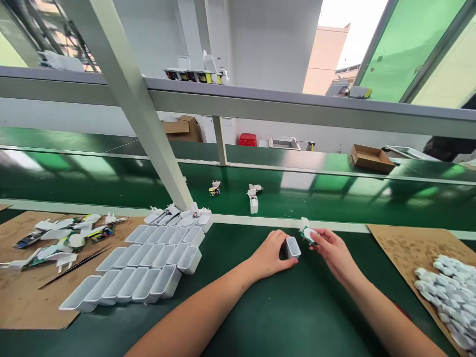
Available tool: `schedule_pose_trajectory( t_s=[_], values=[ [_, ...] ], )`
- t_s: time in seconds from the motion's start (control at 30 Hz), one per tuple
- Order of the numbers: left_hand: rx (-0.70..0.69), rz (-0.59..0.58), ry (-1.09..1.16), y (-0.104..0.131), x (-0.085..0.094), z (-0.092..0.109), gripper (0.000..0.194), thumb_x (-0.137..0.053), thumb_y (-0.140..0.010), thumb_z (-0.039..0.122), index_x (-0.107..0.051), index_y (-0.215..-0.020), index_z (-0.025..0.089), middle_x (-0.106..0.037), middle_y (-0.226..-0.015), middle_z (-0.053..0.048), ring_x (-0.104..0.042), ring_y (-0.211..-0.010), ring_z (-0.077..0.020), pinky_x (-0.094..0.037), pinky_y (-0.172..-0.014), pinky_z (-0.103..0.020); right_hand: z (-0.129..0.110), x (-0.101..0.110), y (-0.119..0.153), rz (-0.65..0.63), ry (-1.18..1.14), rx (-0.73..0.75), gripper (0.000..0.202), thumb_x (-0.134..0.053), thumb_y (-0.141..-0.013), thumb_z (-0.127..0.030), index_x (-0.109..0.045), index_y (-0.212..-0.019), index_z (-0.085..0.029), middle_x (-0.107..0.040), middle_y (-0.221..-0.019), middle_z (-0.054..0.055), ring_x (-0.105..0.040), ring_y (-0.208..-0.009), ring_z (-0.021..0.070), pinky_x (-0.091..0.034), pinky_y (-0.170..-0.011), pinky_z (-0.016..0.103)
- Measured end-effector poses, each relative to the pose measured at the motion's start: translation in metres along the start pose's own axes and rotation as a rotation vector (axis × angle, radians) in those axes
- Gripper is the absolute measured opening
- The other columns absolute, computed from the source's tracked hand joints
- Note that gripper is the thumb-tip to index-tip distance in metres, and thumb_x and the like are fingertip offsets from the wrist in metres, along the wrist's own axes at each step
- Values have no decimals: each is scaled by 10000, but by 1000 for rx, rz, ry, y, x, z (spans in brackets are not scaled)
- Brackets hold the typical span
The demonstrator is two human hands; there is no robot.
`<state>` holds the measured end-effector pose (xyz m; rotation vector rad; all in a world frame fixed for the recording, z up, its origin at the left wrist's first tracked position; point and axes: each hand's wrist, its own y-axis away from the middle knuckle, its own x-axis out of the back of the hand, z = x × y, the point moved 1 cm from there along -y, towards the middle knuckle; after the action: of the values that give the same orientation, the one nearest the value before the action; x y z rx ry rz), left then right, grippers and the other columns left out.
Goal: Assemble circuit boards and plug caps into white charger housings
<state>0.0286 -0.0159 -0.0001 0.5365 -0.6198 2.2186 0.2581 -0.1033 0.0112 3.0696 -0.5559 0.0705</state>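
Note:
My left hand (270,254) is closed around a small white plastic housing (293,247), whose open end faces up and toward me. Just to its right, my right hand (332,250) pinches a small green circuit board (308,234) with white parts on it. The board and the housing are apart, with a narrow gap between them. Both hands are over the green table (275,317). Rows of empty white housings (139,255) stand together to the left, open side up. The far row holds white parts with boards (180,215).
At left, brown cardboard (22,307) bears loose circuit boards (63,238) and a thin dark stick (76,265). White wrapped-looking pieces (448,292) are heaped on cardboard (390,238) at right. A filled housing (253,204) rests on the green conveyor belt (327,198). A slanted post (137,106) rises left.

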Motion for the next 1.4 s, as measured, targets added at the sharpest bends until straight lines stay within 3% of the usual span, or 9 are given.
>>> schedule_pose_trajectory(
  t_s=[0.1,0.2,0.43,0.6,0.73,1.1,1.4],
  values=[
    [2,-38,27,2,0,3,493,-885,-839,391,-649,-1240,228,-685,-1227,-88,-636,-1167,-288,-555,-1002,-430,2,-3,30,-24,-165,0,498,-851,-886,-544,-762,-1247,-211,-794,-1221,110,-759,-1012,229,-661,-935,395],
    [0,-60,46,5,0,6,525,-873,-860,359,-634,-1312,239,-694,-1277,-92,-656,-1168,-280,-564,-1008,-425,2,-8,42,-58,-143,76,480,-830,-926,-483,-738,-1322,-228,-795,-1203,102,-767,-1034,225,-661,-982,405],
    [-59,-59,120,2,5,17,488,-811,-926,338,-616,-1365,252,-694,-1335,-83,-682,-1203,-252,-572,-1069,-402,1,-7,59,-134,135,441,396,-651,-1056,-236,-641,-1450,-281,-696,-1369,115,-730,-1212,223,-690,-979,370],
    [-137,-22,64,1,1,11,547,-824,-890,291,-615,-1393,242,-695,-1351,-111,-683,-1239,-277,-580,-1100,-432,-1,1,65,-136,364,613,519,-631,-1021,-86,-612,-1497,-292,-685,-1386,126,-723,-1252,241,-715,-947,363],
    [-199,-21,17,3,0,7,629,-815,-851,190,-593,-1436,254,-695,-1373,-113,-673,-1279,-282,-587,-1106,-427,-8,1,67,-101,535,718,598,-674,-975,-35,-614,-1519,-274,-722,-1344,120,-746,-1233,249,-676,-1050,374],
    [-235,-13,4,2,3,9,680,-767,-888,172,-527,-1513,293,-687,-1374,-119,-702,-1231,-273,-618,-1051,-421,-15,-2,77,-79,603,779,699,-671,-926,61,-588,-1567,-204,-735,-1352,138,-776,-1193,250,-658,-1089,329],
    [-243,-33,23,3,4,11,639,-809,-917,224,-534,-1491,276,-702,-1371,-120,-697,-1257,-275,-614,-1093,-436,-10,3,83,-75,660,814,684,-694,-950,1,-567,-1589,-208,-769,-1267,122,-797,-1135,259,-691,-1015,300]
  ],
)
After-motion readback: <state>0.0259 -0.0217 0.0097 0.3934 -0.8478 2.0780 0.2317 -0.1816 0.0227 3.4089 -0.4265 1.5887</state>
